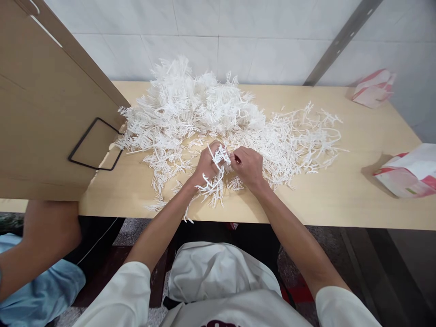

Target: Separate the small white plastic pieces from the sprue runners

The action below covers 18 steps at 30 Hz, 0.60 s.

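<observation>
My left hand (208,164) is closed round a bunch of white branched plastic sprigs (221,156), whose stems hang down past the wrist toward the table edge. Close on its right, my right hand (249,165) is pinched, fingertips at the bunch; what lies between them is hidden. Behind both hands rises a big heap of white sprigs (200,102). Small loose pieces (279,154) are scattered round the hands. Longer bare branching stems (315,136) lie to the right of the heap.
A tall cardboard panel (51,104) with a black wire frame (96,143) stands on the left of the wooden table (323,200). Two red-and-white paper bags (408,175) sit at the right. A tiled wall (259,41) closes the back. Another person's arm (44,240) is at lower left.
</observation>
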Each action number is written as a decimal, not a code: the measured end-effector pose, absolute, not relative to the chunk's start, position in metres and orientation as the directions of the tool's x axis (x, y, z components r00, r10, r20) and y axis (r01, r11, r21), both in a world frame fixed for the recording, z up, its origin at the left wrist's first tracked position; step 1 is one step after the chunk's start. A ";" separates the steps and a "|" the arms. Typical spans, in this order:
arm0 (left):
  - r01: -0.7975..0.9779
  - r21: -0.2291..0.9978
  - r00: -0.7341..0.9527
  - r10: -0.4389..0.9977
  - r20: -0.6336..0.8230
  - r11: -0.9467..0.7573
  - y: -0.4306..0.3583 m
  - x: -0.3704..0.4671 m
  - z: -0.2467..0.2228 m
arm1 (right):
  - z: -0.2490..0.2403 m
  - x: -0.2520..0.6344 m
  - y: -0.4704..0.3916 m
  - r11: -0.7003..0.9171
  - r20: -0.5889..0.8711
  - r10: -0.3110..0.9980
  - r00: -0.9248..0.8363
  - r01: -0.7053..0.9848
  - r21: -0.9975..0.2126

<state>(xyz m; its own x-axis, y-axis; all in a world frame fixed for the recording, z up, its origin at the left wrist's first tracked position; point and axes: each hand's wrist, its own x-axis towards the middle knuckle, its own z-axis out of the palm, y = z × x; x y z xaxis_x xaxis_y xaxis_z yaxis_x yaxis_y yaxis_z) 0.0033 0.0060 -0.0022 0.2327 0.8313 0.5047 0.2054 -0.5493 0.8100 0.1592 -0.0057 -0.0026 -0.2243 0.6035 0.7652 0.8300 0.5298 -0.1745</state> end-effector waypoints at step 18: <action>0.056 0.982 0.429 0.892 0.140 -0.181 0.001 -0.004 0.009 | 0.005 0.168 -0.002 0.559 0.522 0.802 -0.290 0.672 -0.486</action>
<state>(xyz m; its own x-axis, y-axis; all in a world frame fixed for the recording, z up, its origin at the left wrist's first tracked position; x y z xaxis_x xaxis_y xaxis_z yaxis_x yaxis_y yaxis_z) -0.0037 0.0007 0.0086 0.4288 0.8925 0.1402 0.0564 -0.1813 0.9818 0.1683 -0.0018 0.0054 -0.2900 0.8023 0.5217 0.6722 0.5588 -0.4857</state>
